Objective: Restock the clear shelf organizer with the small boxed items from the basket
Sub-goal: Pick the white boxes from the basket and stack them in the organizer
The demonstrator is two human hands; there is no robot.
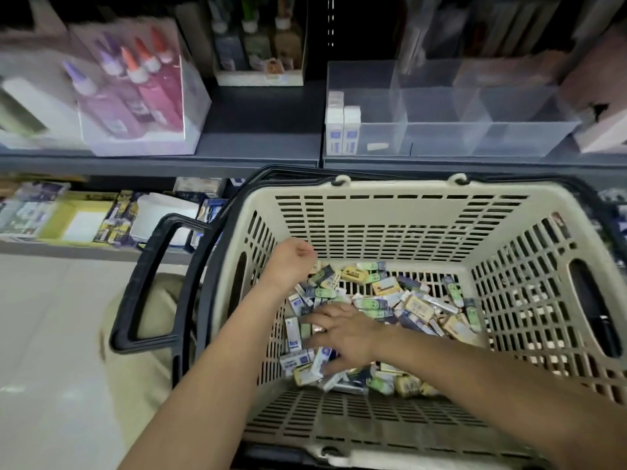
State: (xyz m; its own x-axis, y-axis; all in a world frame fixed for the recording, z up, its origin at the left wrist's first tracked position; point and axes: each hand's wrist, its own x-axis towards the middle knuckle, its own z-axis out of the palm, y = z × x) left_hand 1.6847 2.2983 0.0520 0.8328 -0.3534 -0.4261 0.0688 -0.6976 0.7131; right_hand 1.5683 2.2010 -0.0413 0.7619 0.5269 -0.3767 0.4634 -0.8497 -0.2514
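The beige plastic basket (380,212) sits in front of me, and a heap of small boxed items (400,300) covers its floor. My right hand (342,334) lies flat on the left part of the heap, with its spread fingers touching white and blue boxes (295,359). My left hand (291,262) hovers by the basket's far left wall with its fingers curled; the edge of a pale small box (315,266) shows under them. The clear shelf organizer (475,137) stands on the shelf above. Two upright white boxes (342,130) fill its left end.
The basket's black handle (142,283) folds out to the left. On the shelf to the left stand a clear bin of glue bottles (135,93) and a display of small bottles (258,45). A pink pack (600,106) sits right of the organizer. A lower shelf (84,215) holds packaged goods.
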